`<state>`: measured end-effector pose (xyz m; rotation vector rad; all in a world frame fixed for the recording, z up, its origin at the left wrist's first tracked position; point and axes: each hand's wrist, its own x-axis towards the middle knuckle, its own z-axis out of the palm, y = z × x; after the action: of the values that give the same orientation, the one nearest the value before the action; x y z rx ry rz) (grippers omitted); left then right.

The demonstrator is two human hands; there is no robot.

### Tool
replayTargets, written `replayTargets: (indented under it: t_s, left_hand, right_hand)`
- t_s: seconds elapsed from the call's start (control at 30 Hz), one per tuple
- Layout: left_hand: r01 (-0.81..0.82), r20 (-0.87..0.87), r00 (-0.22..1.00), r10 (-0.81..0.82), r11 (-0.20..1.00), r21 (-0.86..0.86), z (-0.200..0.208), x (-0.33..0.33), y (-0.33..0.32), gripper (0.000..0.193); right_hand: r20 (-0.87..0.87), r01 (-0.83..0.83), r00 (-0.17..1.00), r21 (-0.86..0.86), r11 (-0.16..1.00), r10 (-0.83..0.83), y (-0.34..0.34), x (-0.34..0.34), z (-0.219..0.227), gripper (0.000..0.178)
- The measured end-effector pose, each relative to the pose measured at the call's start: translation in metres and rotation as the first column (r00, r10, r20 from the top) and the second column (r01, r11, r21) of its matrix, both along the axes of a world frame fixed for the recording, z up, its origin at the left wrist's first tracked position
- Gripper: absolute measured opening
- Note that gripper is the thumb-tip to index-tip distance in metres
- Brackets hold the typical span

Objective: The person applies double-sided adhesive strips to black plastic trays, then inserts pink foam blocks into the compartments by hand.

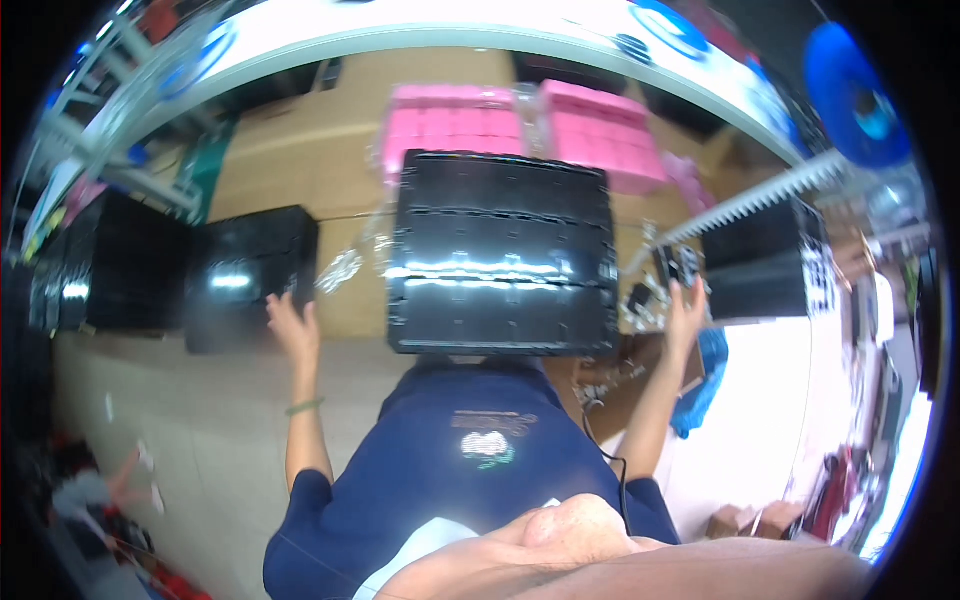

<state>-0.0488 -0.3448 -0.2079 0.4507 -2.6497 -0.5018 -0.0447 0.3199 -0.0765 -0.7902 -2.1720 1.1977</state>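
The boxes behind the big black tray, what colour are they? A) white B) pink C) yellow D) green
B: the boxes stacked on the far side of the big black tray are bright pink, two stacks side by side.

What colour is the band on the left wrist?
Green: the band is a thin green ring around the left forearm just below the hand, seen in the head view.

Brown cardboard-covered work surface (290,150), pale floor (200,440) at near left, pink foam stacks (600,135) at far centre, long white curved bench edge (450,35) beyond, blue reel (850,95) at far right, bright glare at right.
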Motion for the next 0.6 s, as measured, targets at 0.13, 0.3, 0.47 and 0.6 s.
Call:
replayTargets:
  t_s: [0.13, 0.3, 0.47, 0.6]
  left_hand:
    - [0.145, -0.203, 0.975, -0.088, 0.948, 0.283, 0.105, 0.001, 0.078, 0.045]
    - [0.477, -0.369, 0.875, -0.313, 0.688, 0.547, 0.188, 0.012, 0.211, 0.032]
    - [0.711, -0.384, 0.620, -0.684, 0.284, 0.643, 0.214, 0.026, 0.340, 0.037]
    - [0.691, -0.404, 0.517, -0.755, 0.088, 0.718, 0.227, 0.030, 0.426, 0.033]
  right_hand:
    - [-0.090, 0.066, 0.994, 0.088, 0.994, -0.058, 0.087, -0.067, -0.069, 0.089]
    - [-0.030, -0.113, 0.994, -0.262, 0.958, 0.109, 0.141, -0.101, -0.107, 0.032]
    - [-0.179, -0.471, 0.881, -0.403, 0.785, 0.437, 0.059, -0.045, -0.003, 0.018]
    - [-0.169, -0.603, 0.781, -0.455, 0.656, 0.601, 0.005, 0.023, 0.076, 0.014]
